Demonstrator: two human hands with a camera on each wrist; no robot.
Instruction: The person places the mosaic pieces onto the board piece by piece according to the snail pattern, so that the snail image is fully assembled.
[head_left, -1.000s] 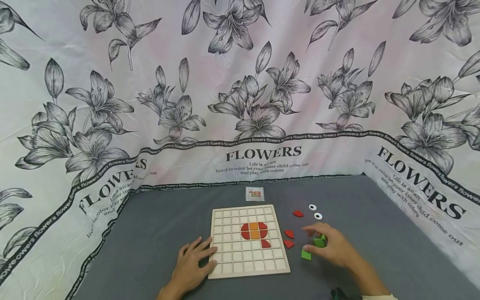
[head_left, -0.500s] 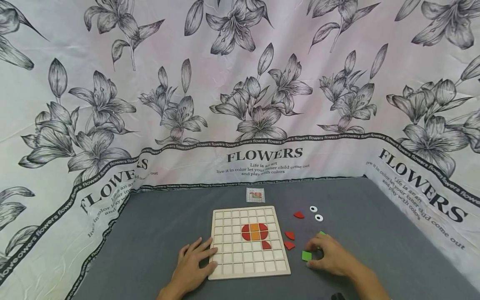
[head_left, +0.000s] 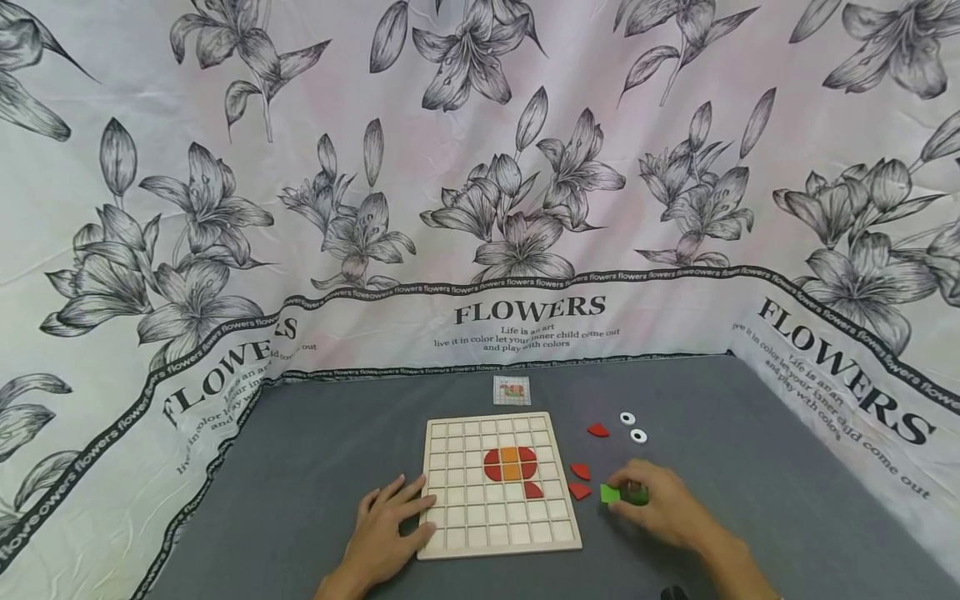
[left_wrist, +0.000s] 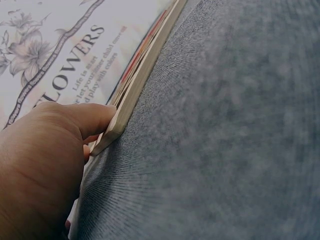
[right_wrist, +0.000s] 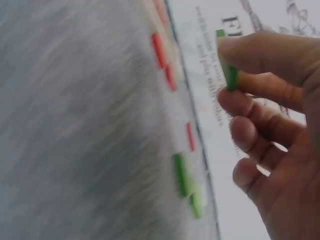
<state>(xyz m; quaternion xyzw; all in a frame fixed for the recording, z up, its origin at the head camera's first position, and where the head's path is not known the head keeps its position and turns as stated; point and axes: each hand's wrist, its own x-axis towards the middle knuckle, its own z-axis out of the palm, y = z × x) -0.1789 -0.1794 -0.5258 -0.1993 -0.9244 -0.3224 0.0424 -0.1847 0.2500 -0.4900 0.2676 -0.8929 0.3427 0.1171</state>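
Observation:
My right hand (head_left: 663, 502) pinches a green square tile (head_left: 610, 494) between thumb and fingers, right of the board. The right wrist view shows the tile (right_wrist: 229, 65) edge-on in the right hand (right_wrist: 275, 100), with other green pieces (right_wrist: 182, 175) lower down. Fingers of my left hand (head_left: 381, 533) rest on the left edge of the wooden grid board (head_left: 465, 533). In the left wrist view, the left hand's (left_wrist: 45, 160) thumb touches the board's side (left_wrist: 135, 95). Red quarter pieces and orange squares (head_left: 511, 463) form a rounded shape in the grid, with a red piece (head_left: 532, 490) below.
Loose red pieces (head_left: 580, 491) lie between board and right hand, another (head_left: 597, 430) farther back. Two white rings (head_left: 638, 436) with dark centres lie behind the right hand. A small pattern card (head_left: 512, 391) lies beyond the board. Flower-printed cloth (head_left: 525, 321) surrounds the grey surface.
My right hand has closed on the green square tile and lifted it slightly away from the other green pieces. The left hand stays at the board's edge.

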